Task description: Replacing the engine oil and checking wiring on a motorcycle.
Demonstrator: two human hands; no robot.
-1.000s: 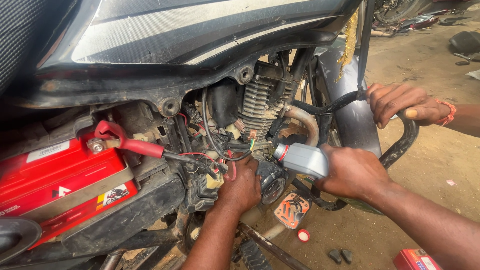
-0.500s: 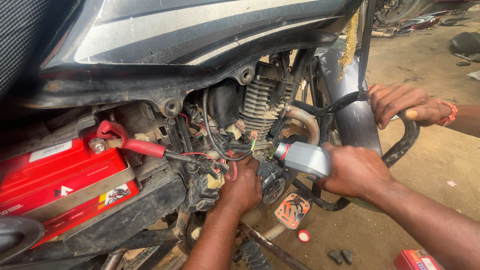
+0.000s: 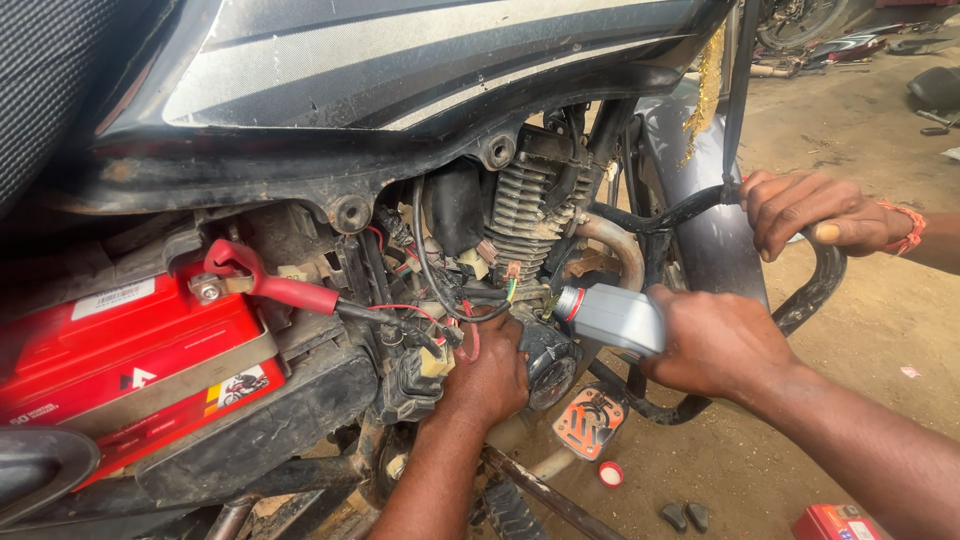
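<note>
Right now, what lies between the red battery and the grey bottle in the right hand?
In the head view, between the red battery and the grey bottle held by the right hand lie tangled wiring and the left hand.
</note>
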